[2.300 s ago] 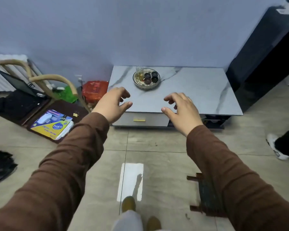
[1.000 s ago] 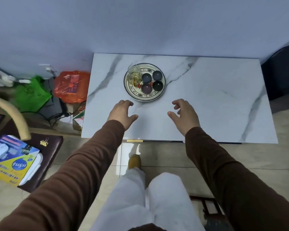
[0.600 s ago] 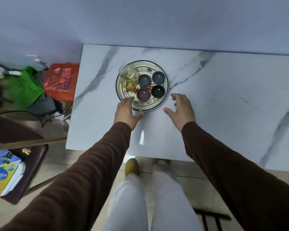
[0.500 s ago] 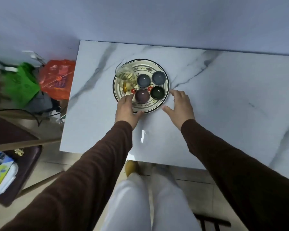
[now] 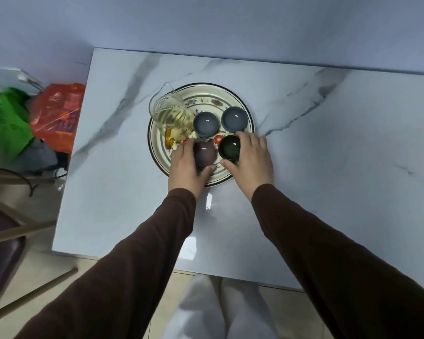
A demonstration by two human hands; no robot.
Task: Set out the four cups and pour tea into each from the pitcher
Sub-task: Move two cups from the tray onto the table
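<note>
While both rest on the plate (image 5: 233, 99), the purple cup (image 5: 204, 152) is clasped by the left hand (image 5: 185, 165) and the green cup (image 5: 229, 147) by the right hand (image 5: 252, 157).

A lived-in home room is suggested: a marble-patterned bench (image 5: 304, 167) is set against a plain wall, and orange (image 5: 56, 113) and green plastic bags (image 5: 5, 123) are dumped on the tiled floor (image 5: 42, 272) left of the hands.

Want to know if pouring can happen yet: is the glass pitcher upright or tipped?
Upright. The pitcher stands on the plate, pale tea level inside, neither hand on it.
</note>
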